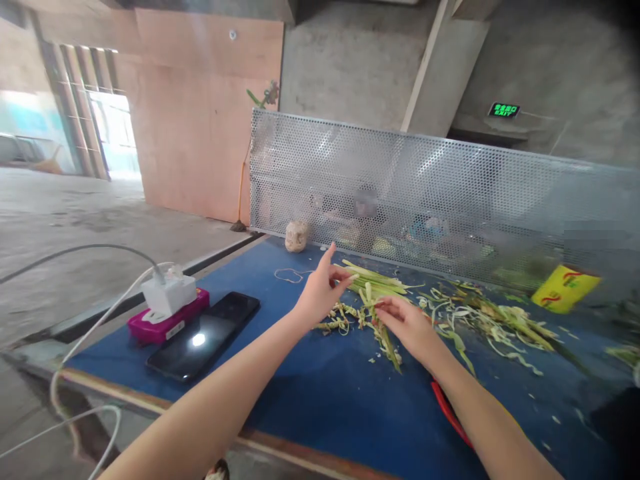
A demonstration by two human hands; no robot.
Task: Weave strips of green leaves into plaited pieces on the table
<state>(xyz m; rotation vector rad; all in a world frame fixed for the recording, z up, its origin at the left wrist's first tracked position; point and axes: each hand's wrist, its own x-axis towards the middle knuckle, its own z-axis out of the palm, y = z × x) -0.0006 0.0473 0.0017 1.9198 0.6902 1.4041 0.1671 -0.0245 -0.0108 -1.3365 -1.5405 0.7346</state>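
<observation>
My right hand [404, 325] pinches a piece of plaited green leaf strips [384, 337], which hangs at a slant with its lower end near the blue tabletop. Just left of it is my left hand [320, 290], one finger pointing up and the other fingertips close together near a pale tip; what they pinch, if anything, is too small to tell. Behind both hands lies a bundle of long pale-green stalks [383, 281]. Short knotted plant pieces [330, 321] lie under my left hand, partly hidden. Red handles [450, 413] show beside my right forearm.
Loose peelings and strips [500, 320] spread across the right side, near a yellow packet [565, 289]. A black phone [205, 337] and a magenta power strip [170, 317] with a white charger sit left. A ball of twine [296, 237] stands by the perforated metal screen [425, 193].
</observation>
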